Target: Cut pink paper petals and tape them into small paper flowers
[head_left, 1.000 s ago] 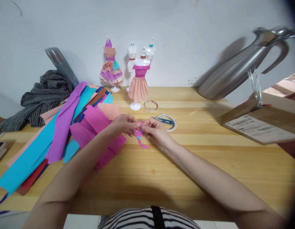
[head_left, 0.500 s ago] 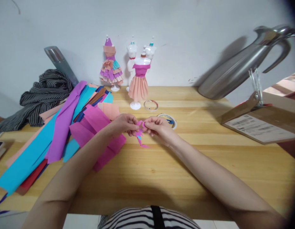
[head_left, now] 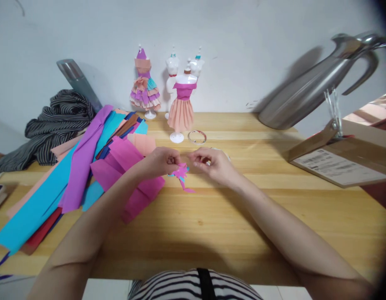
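My left hand [head_left: 165, 161] is over the table with thumb and fingers pinched together. Just below its fingertips are small pink and blue crepe paper scraps [head_left: 181, 171]; I cannot tell whether the fingers touch them. A thin pink strip trails from the scraps toward the front. To the right, a short gap away, is my right hand [head_left: 215, 165], thumb and fingers drawn together. What either pinch holds, if anything, is too small to make out. Behind my right hand, a roll of tape [head_left: 225, 154] is mostly hidden.
Coloured crepe paper sheets [head_left: 86, 162] pile up at left, beside a striped cloth [head_left: 60, 114]. At the back stand small dress forms, one in a pink and peach paper dress [head_left: 181, 110], near a bracelet-like ring [head_left: 197, 143]. A metal jug [head_left: 305, 91] and cardboard box [head_left: 339, 162] are right.
My hands have moved apart, the right one shifting slightly right. The pink piece that was between both hands' fingertips no longer shows there; more pink shows in the scraps below my left hand.
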Demonstrator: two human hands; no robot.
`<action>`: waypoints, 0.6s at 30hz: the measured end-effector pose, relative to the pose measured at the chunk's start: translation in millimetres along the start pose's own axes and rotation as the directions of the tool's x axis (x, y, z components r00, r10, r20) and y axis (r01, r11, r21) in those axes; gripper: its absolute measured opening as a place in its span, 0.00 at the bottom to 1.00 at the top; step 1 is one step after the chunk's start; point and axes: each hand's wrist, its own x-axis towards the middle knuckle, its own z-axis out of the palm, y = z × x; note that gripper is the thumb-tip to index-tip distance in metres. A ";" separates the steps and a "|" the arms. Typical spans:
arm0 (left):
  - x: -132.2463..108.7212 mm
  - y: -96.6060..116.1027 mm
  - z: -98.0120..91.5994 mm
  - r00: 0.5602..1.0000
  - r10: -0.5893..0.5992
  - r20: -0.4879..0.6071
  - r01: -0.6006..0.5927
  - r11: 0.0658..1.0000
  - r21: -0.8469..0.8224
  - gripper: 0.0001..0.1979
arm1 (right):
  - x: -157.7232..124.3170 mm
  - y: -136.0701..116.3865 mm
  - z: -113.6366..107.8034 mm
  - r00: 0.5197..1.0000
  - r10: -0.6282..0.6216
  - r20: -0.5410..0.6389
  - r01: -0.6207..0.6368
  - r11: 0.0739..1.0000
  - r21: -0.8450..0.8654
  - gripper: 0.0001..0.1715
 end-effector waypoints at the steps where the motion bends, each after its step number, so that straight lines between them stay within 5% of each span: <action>1: -1.2 1.0 0.5 0.999 0.051 -0.019 -0.050 0.997 0.061 0.02 | -0.5 -2.7 -0.3 0.999 -0.051 0.014 0.051 0.999 -0.014 0.08; 5: -3.5 1.3 2.3 0.975 0.220 -0.036 -0.200 0.934 0.295 0.04 | -2.9 -12.9 1.6 0.983 -0.169 0.067 0.172 0.984 -0.048 0.05; 9: -3.4 1.6 4.1 0.971 0.237 -0.009 -0.217 0.901 0.376 0.05 | -3.6 -17.1 3.5 0.983 -0.159 0.086 0.167 0.981 -0.098 0.05; 13: -4.1 2.4 2.7 0.988 0.155 -0.014 -0.146 0.953 0.266 0.08 | -2.0 -14.9 5.5 0.989 -0.115 0.092 0.124 0.987 -0.102 0.07; 18: -1.3 -9.0 -6.9 0.990 -0.029 0.140 0.041 0.996 -0.085 0.35 | -0.5 -11.3 11.6 0.992 0.095 0.087 -0.109 0.979 0.171 0.08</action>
